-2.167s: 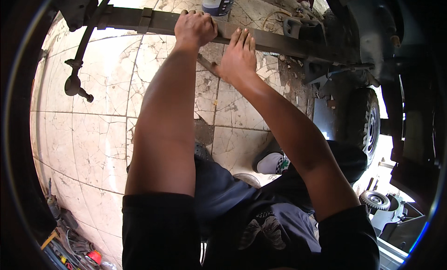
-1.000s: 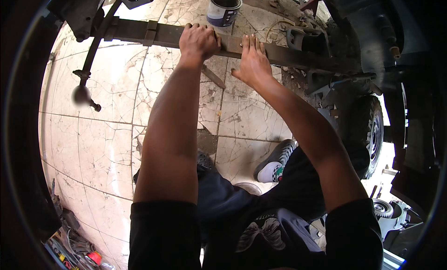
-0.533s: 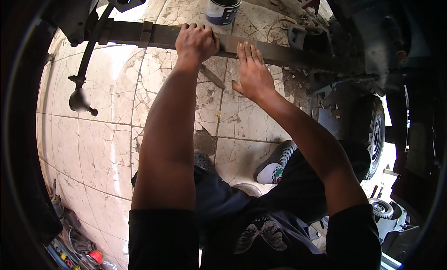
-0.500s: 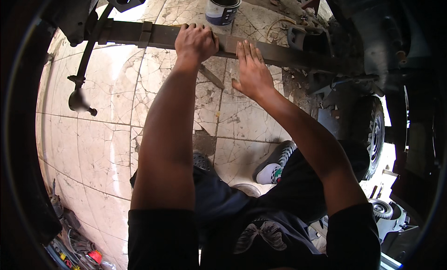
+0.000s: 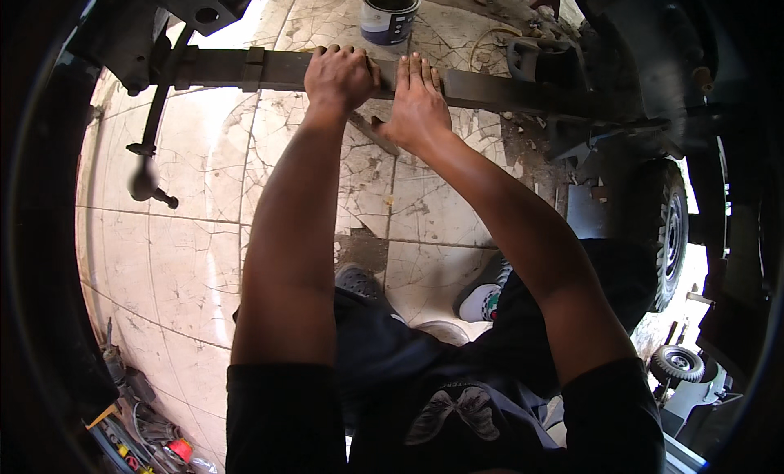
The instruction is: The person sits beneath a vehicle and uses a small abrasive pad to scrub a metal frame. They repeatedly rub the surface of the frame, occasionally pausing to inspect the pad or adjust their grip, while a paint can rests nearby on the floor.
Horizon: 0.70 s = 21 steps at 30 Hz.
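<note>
Curls left hand (image 5: 340, 78) over dark beam (image 5: 482, 89), upper centre; lays right hand (image 5: 418, 105) open across it, palm side hidden, now shifted closer to left hand, suggesting rubbing.

"How is the left hand (image 5: 339, 78) held?"
"Curled, knuckles (image 5: 335, 51) up, its arm (image 5: 290, 245) nearly straight."
"And the right hand (image 5: 418, 106)?"
"Flat, fingers (image 5: 416, 70) extended, thumb (image 5: 380, 126) out to the left, elbow (image 5: 557, 290) slightly bent."

An open white-and-blue can (image 5: 384, 28) stood on cracked, pale floor tiles (image 5: 171, 270); at the right, a large treaded wheel (image 5: 673, 241) stood upright, with a smaller wheel (image 5: 677, 363) nearer the lower edge; at lower left, a small red object (image 5: 180, 450) lay beside dark, cluttered metal parts (image 5: 140, 387).
</note>
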Each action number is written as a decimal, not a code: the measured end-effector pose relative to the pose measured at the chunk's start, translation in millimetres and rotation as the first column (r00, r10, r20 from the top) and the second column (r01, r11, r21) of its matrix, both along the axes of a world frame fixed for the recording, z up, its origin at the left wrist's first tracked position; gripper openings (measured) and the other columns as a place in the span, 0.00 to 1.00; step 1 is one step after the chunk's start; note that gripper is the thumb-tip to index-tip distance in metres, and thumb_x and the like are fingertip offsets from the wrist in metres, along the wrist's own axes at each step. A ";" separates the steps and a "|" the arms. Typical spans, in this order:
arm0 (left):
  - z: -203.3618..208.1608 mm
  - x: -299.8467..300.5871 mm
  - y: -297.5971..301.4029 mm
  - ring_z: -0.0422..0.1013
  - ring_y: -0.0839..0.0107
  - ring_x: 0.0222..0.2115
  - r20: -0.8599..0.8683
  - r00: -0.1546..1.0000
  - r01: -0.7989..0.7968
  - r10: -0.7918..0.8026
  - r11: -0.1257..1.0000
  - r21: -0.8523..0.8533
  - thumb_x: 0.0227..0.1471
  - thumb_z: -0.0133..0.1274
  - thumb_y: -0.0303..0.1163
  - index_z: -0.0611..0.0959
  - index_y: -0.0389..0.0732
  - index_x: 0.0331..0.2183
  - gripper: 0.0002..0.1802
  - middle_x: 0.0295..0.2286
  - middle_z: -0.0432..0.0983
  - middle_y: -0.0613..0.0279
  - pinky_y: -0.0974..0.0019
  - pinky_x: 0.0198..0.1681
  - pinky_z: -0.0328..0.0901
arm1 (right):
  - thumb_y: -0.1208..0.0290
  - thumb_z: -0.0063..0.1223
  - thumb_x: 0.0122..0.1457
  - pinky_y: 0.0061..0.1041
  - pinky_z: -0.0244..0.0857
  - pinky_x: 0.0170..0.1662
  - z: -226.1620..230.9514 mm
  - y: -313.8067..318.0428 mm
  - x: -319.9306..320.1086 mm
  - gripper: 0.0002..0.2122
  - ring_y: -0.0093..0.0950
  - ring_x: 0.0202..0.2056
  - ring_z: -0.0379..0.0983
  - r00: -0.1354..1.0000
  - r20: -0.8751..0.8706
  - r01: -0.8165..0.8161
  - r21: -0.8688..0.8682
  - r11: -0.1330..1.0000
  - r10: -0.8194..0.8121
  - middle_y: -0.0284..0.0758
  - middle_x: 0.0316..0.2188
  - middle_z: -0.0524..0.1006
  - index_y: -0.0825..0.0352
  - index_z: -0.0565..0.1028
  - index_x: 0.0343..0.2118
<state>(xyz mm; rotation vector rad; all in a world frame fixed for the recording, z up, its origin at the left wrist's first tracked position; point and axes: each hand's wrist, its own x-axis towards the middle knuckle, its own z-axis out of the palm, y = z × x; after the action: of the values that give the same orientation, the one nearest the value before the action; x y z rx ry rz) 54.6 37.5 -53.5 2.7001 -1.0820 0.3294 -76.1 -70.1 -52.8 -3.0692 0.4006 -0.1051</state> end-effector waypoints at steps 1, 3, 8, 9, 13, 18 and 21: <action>-1.3 0.2 0.8 0.78 0.60 0.46 0.010 1.000 0.002 -0.002 1.000 -0.010 0.58 0.52 0.46 0.87 0.43 0.35 0.17 0.38 0.84 0.56 0.56 0.56 0.65 | 0.42 0.66 0.51 0.40 0.36 0.76 -0.2 1.8 -2.7 0.59 0.49 0.74 0.43 1.000 -0.007 -0.023 0.002 1.000 0.023 0.58 0.73 0.48 0.80 0.44 0.71; -4.7 2.1 5.6 0.78 0.60 0.45 0.038 0.999 -0.001 0.002 1.000 -0.031 0.57 0.52 0.46 0.86 0.43 0.35 0.18 0.37 0.84 0.56 0.56 0.55 0.66 | 0.44 0.65 0.52 0.40 0.34 0.77 -0.6 3.9 -12.1 0.57 0.48 0.75 0.41 0.997 -0.012 -0.079 0.004 0.997 0.079 0.57 0.73 0.48 0.80 0.44 0.72; -19.5 11.8 9.3 0.71 0.56 0.55 0.175 0.981 0.117 -0.084 0.975 -0.188 0.55 0.55 0.40 0.87 0.39 0.38 0.15 0.55 0.75 0.51 0.54 0.60 0.65 | 0.44 0.65 0.52 0.38 0.34 0.77 8.6 -4.7 -1.7 0.58 0.46 0.75 0.41 0.994 -0.039 -0.105 0.033 0.994 0.106 0.56 0.73 0.47 0.79 0.42 0.72; -17.0 11.1 8.4 0.71 0.55 0.55 0.142 0.986 0.114 -0.088 0.977 -0.181 0.55 0.55 0.40 0.87 0.39 0.38 0.16 0.56 0.75 0.51 0.54 0.60 0.65 | 0.44 0.65 0.52 0.38 0.34 0.77 11.6 -2.8 2.2 0.58 0.46 0.75 0.41 0.996 -0.053 -0.068 0.075 0.995 0.072 0.56 0.74 0.47 0.79 0.42 0.72; -11.2 11.5 7.7 0.71 0.54 0.56 0.024 0.997 0.069 -0.067 0.992 -0.102 0.55 0.55 0.40 0.87 0.39 0.38 0.16 0.58 0.73 0.50 0.52 0.61 0.64 | 0.42 0.63 0.52 0.38 0.35 0.77 14.4 2.1 -6.5 0.58 0.46 0.75 0.42 0.990 -0.080 -0.116 0.017 0.993 0.117 0.57 0.73 0.46 0.79 0.43 0.72; -3.1 2.9 3.2 0.72 0.53 0.55 0.043 0.999 0.036 -0.030 0.990 -0.135 0.55 0.55 0.41 0.87 0.39 0.38 0.17 0.62 0.67 0.48 0.52 0.62 0.64 | 0.39 0.62 0.51 0.38 0.36 0.77 16.1 -20.5 1.0 0.58 0.46 0.75 0.44 0.984 -0.094 -0.150 0.016 0.988 0.151 0.58 0.73 0.49 0.79 0.45 0.72; -0.7 1.3 3.2 0.72 0.53 0.55 0.005 1.000 0.020 -0.020 0.992 -0.128 0.56 0.55 0.42 0.87 0.39 0.38 0.17 0.63 0.66 0.47 0.52 0.62 0.63 | 0.38 0.62 0.51 0.38 0.39 0.76 14.8 -6.6 4.8 0.58 0.47 0.74 0.47 0.994 -0.062 -0.089 0.000 0.996 0.088 0.56 0.72 0.51 0.78 0.46 0.71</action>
<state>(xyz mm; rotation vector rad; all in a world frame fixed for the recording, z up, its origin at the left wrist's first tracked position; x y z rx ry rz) 55.9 40.8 -54.2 2.5758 -1.0506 0.3875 -71.3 -76.7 -38.0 -3.0935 0.2665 -0.0081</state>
